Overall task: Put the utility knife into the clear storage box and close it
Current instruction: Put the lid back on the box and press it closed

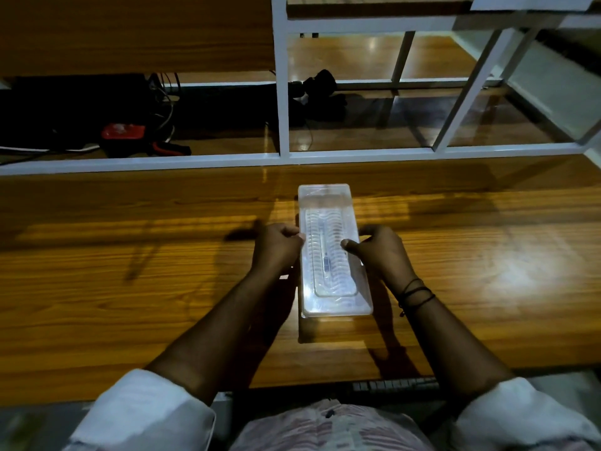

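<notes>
A clear storage box (331, 301) lies lengthwise on the wooden table (130, 271) in front of me, brightly lit. Its transparent lid sits on top, and the utility knife (325, 255) shows faintly through it as a slim shape with a dark slider, lying along the box. My left hand (279, 247) grips the box's left edge with the thumb on the lid. My right hand (379, 250) holds the right edge, thumb pressed on the lid. I cannot tell whether the lid is fully latched.
A white metal frame (281, 92) with a low rail stands across the far edge of the table. Behind it on the left lie a red-and-black tool (123, 133) and cables; a dark bundle (320, 92) sits at centre. The table's near edge is at my lap.
</notes>
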Action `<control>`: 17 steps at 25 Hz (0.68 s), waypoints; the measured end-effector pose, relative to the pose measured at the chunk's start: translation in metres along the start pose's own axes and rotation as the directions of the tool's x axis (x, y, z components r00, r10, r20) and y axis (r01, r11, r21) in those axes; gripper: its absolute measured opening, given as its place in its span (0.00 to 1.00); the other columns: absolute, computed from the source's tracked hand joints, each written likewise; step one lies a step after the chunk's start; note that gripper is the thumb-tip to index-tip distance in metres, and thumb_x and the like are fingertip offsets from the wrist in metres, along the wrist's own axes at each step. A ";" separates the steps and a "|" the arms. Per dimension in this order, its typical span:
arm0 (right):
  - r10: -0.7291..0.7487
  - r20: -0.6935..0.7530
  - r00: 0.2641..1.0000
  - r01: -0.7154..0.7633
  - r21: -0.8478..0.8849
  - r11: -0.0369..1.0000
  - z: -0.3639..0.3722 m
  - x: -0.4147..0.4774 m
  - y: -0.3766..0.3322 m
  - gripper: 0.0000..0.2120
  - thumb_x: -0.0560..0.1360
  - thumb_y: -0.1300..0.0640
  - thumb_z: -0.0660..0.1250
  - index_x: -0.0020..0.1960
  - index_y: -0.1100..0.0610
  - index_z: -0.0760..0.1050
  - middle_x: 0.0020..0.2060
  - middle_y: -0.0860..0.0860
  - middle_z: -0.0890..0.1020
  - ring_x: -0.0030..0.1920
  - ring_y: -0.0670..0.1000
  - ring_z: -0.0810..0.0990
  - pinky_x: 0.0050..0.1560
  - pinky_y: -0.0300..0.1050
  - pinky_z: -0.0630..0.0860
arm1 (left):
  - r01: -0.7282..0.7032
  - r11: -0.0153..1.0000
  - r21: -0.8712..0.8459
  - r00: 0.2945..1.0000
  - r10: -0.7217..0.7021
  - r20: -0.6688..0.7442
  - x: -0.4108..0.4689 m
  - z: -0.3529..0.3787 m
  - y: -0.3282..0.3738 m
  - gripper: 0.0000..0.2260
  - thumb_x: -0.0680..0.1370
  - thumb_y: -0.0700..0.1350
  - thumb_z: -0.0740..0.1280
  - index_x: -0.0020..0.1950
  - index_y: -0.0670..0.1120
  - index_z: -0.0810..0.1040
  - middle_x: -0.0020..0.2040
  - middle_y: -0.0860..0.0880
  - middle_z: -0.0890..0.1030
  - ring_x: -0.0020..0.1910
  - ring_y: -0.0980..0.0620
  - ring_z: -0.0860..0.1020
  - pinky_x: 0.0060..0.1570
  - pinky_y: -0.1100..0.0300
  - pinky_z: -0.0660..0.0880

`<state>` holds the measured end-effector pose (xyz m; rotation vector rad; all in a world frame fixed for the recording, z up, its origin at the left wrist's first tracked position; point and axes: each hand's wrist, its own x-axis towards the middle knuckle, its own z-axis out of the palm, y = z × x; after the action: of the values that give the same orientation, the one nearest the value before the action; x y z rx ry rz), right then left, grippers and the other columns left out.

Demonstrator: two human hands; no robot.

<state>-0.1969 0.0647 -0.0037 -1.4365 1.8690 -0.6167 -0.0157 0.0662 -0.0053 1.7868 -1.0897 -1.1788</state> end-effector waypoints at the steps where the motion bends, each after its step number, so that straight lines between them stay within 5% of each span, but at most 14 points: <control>1: 0.010 0.004 1.000 -0.010 0.020 1.000 -0.001 -0.002 0.003 0.20 0.75 0.48 0.74 0.62 0.58 0.80 0.52 0.55 0.87 0.39 0.48 0.81 0.29 0.35 0.68 | 0.018 1.000 -0.014 1.000 -0.018 0.005 -0.003 -0.001 0.000 0.04 0.82 0.45 0.70 0.47 0.53 0.82 0.49 0.48 0.87 0.48 0.45 0.87 0.52 0.41 0.86; 4: 0.068 0.042 0.997 -0.072 0.106 0.992 -0.001 -0.012 0.019 0.25 0.74 0.43 0.74 0.63 0.58 0.79 0.47 0.56 0.87 0.40 0.53 0.86 0.33 0.42 0.75 | 0.103 0.994 -0.045 0.993 -0.101 0.053 -0.016 -0.007 -0.011 0.07 0.81 0.48 0.72 0.56 0.48 0.83 0.48 0.47 0.88 0.45 0.46 0.87 0.50 0.42 0.87; 8: 0.133 0.134 0.982 -0.161 0.228 0.960 -0.005 -0.041 0.045 0.16 0.74 0.51 0.76 0.55 0.60 0.80 0.38 0.59 0.87 0.34 0.57 0.85 0.37 0.56 0.82 | 0.253 0.963 -0.092 0.956 -0.235 0.177 -0.046 -0.021 -0.034 0.06 0.78 0.43 0.75 0.53 0.47 0.82 0.44 0.40 0.88 0.37 0.44 0.84 0.42 0.48 0.83; 13: 0.164 0.167 0.972 -0.211 0.326 0.921 -0.010 -0.064 0.047 0.10 0.76 0.63 0.73 0.53 0.70 0.79 0.31 0.58 0.79 0.23 0.47 0.76 0.24 0.37 0.72 | 0.271 0.952 -0.142 0.948 -0.238 0.210 -0.057 -0.021 -0.057 0.06 0.77 0.42 0.76 0.54 0.46 0.84 0.40 0.44 0.87 0.35 0.47 0.85 0.43 0.47 0.85; 17: 0.142 0.158 0.977 -0.185 0.303 0.935 -0.010 -0.064 0.046 0.10 0.76 0.61 0.73 0.51 0.69 0.79 0.27 0.54 0.80 0.24 0.49 0.78 0.25 0.37 0.73 | 0.279 0.951 -0.136 0.941 -0.243 0.234 -0.053 -0.019 -0.063 0.06 0.79 0.43 0.75 0.55 0.44 0.83 0.41 0.40 0.87 0.37 0.43 0.85 0.46 0.37 0.84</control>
<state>-0.2243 0.1381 -0.0154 -1.0756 1.6754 -0.6843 0.0066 0.1408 -0.0372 1.7396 -0.8564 -1.6079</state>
